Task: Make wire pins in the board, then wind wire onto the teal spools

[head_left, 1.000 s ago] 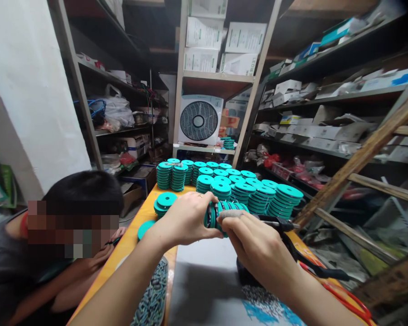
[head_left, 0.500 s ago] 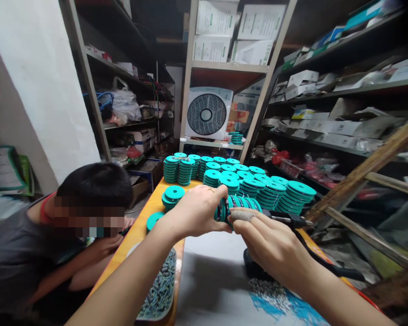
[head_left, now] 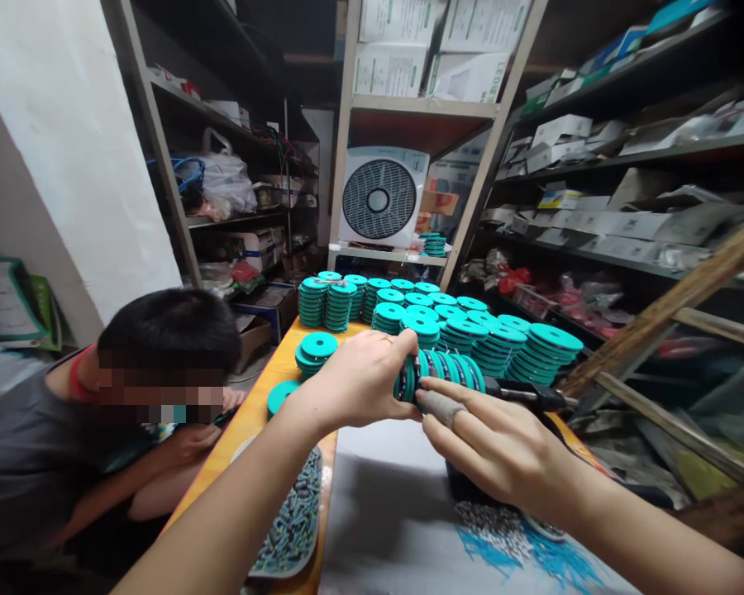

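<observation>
A row of teal spools [head_left: 450, 369] lies on its side above the table, with dark line or cord between the flanges. My left hand [head_left: 363, 372] is closed round the left end of the row, thumb below and fingers on top. From the right, my right hand [head_left: 496, 434] presses its bent fingers against the same end. One of its fingers wears a grey wrap [head_left: 443, 406]. Whether a thin strand lies between those fingertips cannot be made out. At the row's right end is a black rod-like tool [head_left: 527, 394] with a metal tip.
Stacked teal spools [head_left: 418, 322] crowd the back of the orange table [head_left: 271, 364]. A tray [head_left: 315, 541] of small dark parts is at left. Silvery pieces [head_left: 499, 529] and blue strands [head_left: 561, 562] lie at right. A co-worker [head_left: 31, 430] crouches left; a wooden ladder [head_left: 675, 302] leans right.
The view has tilted and shifted slightly. My right hand's fingers have moved a little along the left end of the spool row. My left hand keeps its hold.
</observation>
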`<state>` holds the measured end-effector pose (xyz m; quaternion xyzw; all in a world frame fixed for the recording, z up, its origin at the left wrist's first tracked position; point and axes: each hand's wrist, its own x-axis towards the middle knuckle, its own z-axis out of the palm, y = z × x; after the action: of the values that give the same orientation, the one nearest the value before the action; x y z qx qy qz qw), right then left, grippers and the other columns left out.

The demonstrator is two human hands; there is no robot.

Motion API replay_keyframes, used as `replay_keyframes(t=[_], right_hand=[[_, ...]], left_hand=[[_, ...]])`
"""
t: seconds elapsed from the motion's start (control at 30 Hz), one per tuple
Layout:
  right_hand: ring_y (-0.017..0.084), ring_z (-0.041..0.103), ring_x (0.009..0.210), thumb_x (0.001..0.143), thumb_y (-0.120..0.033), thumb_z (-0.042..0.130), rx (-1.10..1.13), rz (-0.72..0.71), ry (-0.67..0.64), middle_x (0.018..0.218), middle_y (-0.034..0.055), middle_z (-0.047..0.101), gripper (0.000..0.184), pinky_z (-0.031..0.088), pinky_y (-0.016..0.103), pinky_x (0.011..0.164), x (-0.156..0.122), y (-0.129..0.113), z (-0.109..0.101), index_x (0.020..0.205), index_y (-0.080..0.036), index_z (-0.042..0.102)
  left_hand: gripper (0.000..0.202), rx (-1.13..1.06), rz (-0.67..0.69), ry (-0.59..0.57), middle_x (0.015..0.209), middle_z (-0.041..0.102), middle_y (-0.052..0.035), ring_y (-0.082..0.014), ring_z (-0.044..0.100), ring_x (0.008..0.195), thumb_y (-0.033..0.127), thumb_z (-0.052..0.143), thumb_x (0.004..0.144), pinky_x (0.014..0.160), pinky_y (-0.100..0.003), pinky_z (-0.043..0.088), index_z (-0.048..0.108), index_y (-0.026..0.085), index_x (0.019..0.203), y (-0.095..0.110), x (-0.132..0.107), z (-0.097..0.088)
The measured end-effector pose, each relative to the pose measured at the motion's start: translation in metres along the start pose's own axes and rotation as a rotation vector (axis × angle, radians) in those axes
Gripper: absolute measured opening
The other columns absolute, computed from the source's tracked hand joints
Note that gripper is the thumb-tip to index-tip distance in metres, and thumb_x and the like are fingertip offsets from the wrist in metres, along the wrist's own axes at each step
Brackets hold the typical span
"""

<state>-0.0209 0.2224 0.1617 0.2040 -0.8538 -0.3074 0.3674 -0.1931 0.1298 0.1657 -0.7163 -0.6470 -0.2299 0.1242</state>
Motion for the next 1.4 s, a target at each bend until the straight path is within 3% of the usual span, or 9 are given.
replay_keyframes(t=[0.13,0.4,0.87,1.0,1.1,1.17,1.23,1.3,1.4], right_hand=[[0.027,0.063,0.104,0.087,-0.002,0.046,0.031,-0.046,0.017,0.085,0.0103,0.073,0.021,0.054,0.038,0.091,-0.006,0.003,-0.001,0.084,-0.011,0.065],[0.039,0.049,0.117,0.085,-0.007,0.049,0.1,-0.1,-0.061,0.11,0.0248,0.064,0.018,0.052,0.048,0.093,-0.019,0.004,-0.004,0.095,-0.001,0.064],[0.034,0.048,0.121,0.089,-0.01,0.044,-0.014,-0.159,-0.143,0.117,0.019,0.063,0.022,0.051,0.045,0.096,-0.024,0.004,-0.003,0.096,-0.007,0.065],[0.036,0.042,0.125,0.088,-0.011,0.048,-0.049,-0.129,-0.202,0.122,0.0209,0.059,0.021,0.046,0.045,0.101,-0.024,0.0,-0.005,0.101,-0.004,0.063],[0.035,0.034,0.131,0.089,-0.007,0.042,0.009,-0.051,-0.266,0.133,0.0199,0.05,0.033,0.045,0.046,0.102,-0.03,-0.005,-0.019,0.119,-0.003,0.055],[0.031,0.04,0.129,0.09,-0.007,0.04,0.104,0.076,-0.249,0.132,0.0149,0.052,0.037,0.047,0.045,0.099,-0.041,-0.013,-0.03,0.125,-0.007,0.052],[0.026,0.055,0.109,0.09,-0.01,0.043,0.234,0.331,-0.248,0.111,0.0096,0.065,0.029,0.053,0.042,0.084,-0.059,-0.025,-0.036,0.113,-0.014,0.06],[0.021,0.058,0.084,0.088,-0.012,0.048,0.395,0.649,-0.372,0.085,0.005,0.065,0.018,0.052,0.036,0.067,-0.08,-0.04,-0.035,0.088,-0.02,0.064],[0.02,0.055,0.082,0.085,-0.01,0.052,0.575,0.938,-0.563,0.083,0.0032,0.061,0.017,0.047,0.033,0.068,-0.106,-0.063,-0.022,0.077,-0.021,0.062]], left_hand=[[0.049,-0.005,-0.008,-0.01,0.111,0.063,-0.0083,-0.0281,0.059,0.103,0.037,0.073,0.068,0.081,-0.036,0.048,0.044,0.021,0.104,0.0,0.001,-0.001],[0.049,-0.005,-0.011,-0.01,0.108,0.064,-0.0072,-0.0273,0.06,0.102,0.039,0.073,0.069,0.082,-0.035,0.048,0.043,0.021,0.104,0.0,0.001,-0.001],[0.047,0.019,-0.014,0.005,0.108,0.064,-0.0068,-0.0278,0.06,0.1,0.041,0.07,0.072,0.077,-0.035,0.049,0.044,0.021,0.106,0.001,0.001,-0.001],[0.048,0.021,-0.003,0.004,0.107,0.064,-0.0074,-0.0272,0.061,0.098,0.042,0.07,0.071,0.077,-0.035,0.049,0.044,0.021,0.106,0.002,0.001,-0.001],[0.05,0.017,0.004,0.005,0.107,0.063,-0.0091,-0.0278,0.06,0.098,0.041,0.071,0.072,0.078,-0.037,0.049,0.044,0.02,0.108,0.002,0.001,-0.002],[0.061,0.019,0.011,0.007,0.11,0.062,-0.0103,-0.0288,0.059,0.1,0.039,0.075,0.069,0.081,-0.039,0.049,0.042,0.02,0.116,0.002,0.001,-0.003],[0.075,0.017,0.04,0.005,0.119,0.058,-0.0096,-0.0279,0.056,0.106,0.035,0.08,0.065,0.088,-0.04,0.046,0.037,0.022,0.126,0.003,0.001,-0.005],[0.078,0.036,0.089,-0.007,0.127,0.054,-0.0062,-0.0254,0.051,0.115,0.031,0.081,0.065,0.098,-0.04,0.041,0.036,0.026,0.129,0.005,0.002,-0.006],[0.064,0.096,0.129,-0.029,0.127,0.055,-0.004,-0.0227,0.047,0.119,0.03,0.078,0.069,0.104,-0.04,0.035,0.044,0.024,0.123,0.01,0.002,-0.007]])
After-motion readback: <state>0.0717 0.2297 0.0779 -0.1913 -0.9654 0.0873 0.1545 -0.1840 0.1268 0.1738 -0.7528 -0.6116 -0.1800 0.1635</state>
